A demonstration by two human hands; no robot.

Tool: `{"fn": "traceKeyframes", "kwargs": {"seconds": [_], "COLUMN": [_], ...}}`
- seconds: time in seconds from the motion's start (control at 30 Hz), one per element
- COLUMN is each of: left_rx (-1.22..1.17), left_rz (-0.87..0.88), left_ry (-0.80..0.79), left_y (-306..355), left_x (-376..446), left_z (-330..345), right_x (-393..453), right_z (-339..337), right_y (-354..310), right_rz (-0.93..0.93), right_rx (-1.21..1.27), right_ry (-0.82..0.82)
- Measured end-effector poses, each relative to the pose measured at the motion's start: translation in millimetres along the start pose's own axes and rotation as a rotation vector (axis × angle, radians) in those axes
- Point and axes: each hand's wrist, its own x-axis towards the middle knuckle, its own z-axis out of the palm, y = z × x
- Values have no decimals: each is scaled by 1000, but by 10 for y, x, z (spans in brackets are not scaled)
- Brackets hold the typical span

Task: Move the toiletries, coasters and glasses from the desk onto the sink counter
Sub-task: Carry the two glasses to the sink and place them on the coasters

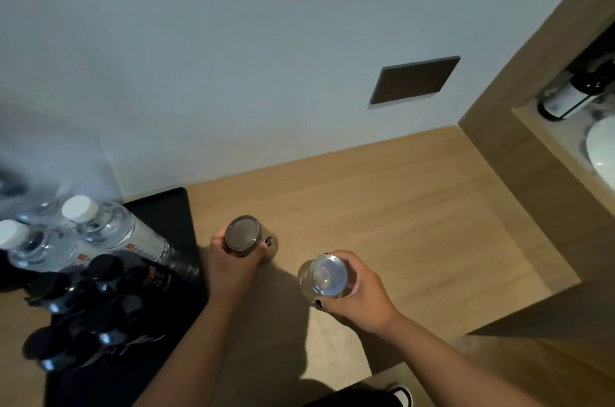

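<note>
Two upturned clear glasses are over the wooden desk (pixel 382 207). My left hand (pixel 229 266) grips the left glass (pixel 243 235), whose upturned base looks dark. My right hand (pixel 359 293) grips the right glass (pixel 324 275), with fingers curled round its side and the thumb low on it. Whether the glasses touch the desk or are lifted I cannot tell. At the far right lies the sink counter (pixel 545 127) with a white basin (pixel 602 150).
A black tray (pixel 166 213) at the left holds two clear water bottles (pixel 109 226) and several dark bottles (pixel 100 306). A dark bottle with a white label (pixel 572 97) lies on the sink counter. A wall socket plate (pixel 416 79) is on the wall.
</note>
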Motion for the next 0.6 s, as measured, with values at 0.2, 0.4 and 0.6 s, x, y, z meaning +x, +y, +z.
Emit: {"fn": "traceKeyframes", "kwargs": {"seconds": [0.2, 0.4, 0.6], "left_rx": [-545, -1084, -1148], "left_rz": [-340, -525, -519], "left_ry": [-67, -236, -453], "left_y": [208, 648, 1043], "left_x": [-109, -408, -986], "left_z": [114, 485, 1042], "right_x": [-199, -471, -902], "right_z": [-348, -979, -1715], "right_y": [-213, -265, -133], "right_rz": [31, 50, 45], "right_rx": [287, 634, 1002], "right_ry": [193, 338, 349]}}
